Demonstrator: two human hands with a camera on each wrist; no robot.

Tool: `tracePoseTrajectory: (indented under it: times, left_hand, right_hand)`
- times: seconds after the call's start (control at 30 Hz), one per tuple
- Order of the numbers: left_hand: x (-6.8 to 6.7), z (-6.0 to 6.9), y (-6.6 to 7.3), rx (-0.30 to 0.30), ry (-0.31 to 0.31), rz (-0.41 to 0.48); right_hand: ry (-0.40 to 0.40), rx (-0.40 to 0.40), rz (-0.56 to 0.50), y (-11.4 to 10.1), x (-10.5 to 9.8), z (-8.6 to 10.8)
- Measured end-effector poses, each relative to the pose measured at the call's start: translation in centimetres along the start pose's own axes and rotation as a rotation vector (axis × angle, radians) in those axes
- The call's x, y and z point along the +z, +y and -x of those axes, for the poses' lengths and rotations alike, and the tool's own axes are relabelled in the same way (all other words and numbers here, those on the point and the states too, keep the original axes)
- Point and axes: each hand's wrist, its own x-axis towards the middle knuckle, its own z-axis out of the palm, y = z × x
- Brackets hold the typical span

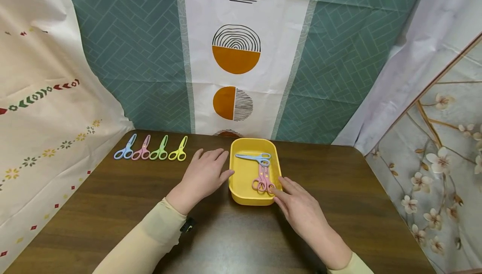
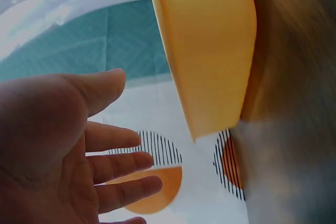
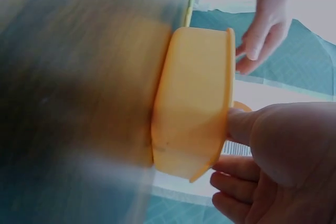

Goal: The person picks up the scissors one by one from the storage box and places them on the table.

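A yellow tray (image 1: pixel 241 201) stands on the table. Inside it lie blue scissors (image 1: pixel 254 157), partly across pink scissors (image 1: pixel 263 177) whose overlapping handles suggest more than one pair. My left hand (image 1: pixel 203 175) hovers by the tray's left rim, fingers spread and holding nothing; the left wrist view shows its thumb apart from the tray wall (image 2: pixel 210 51). At the right rim is my right hand (image 1: pixel 301 207), its fingers fairly straight. One finger reaches over that edge near the pink handles. In the right wrist view the thumb (image 3: pixel 240 124) meets the rim, its tip hidden.
At the table's back left, a row holds blue scissors (image 1: pixel 126 150), pink scissors (image 1: pixel 142 150), green scissors (image 1: pixel 160 150) and yellow scissors (image 1: pixel 178 150). A patterned curtain (image 1: pixel 241 14) hangs behind the brown table (image 1: pixel 357 194), with more cloth on both sides.
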Motion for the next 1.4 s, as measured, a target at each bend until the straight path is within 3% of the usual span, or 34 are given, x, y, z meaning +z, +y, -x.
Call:
tracePoseTrajectory:
  times: [0.2,0.67,1.03,1.4]
  left_hand:
    - [-0.2,-0.4,1.7,0.048,-0.016,0.014]
    - [0.9,-2.0,4.9,0.185,-0.006,-0.031]
    - [2.0,-4.0,6.1,0.164,-0.103,-0.03]
    - [3.5,-6.5,6.7,0.129,-0.24,-0.009]
  right_hand:
    - [0.034,0.006,-0.012,0.0,0.3,0.1]
    - [0.111,-0.01,0.005,-0.3,1.0,0.3]
    - [0.157,-0.071,0.012,-0.3,1.1,0.3]
    - [0.136,-0.027,-0.004,-0.5,1.3,0.3]
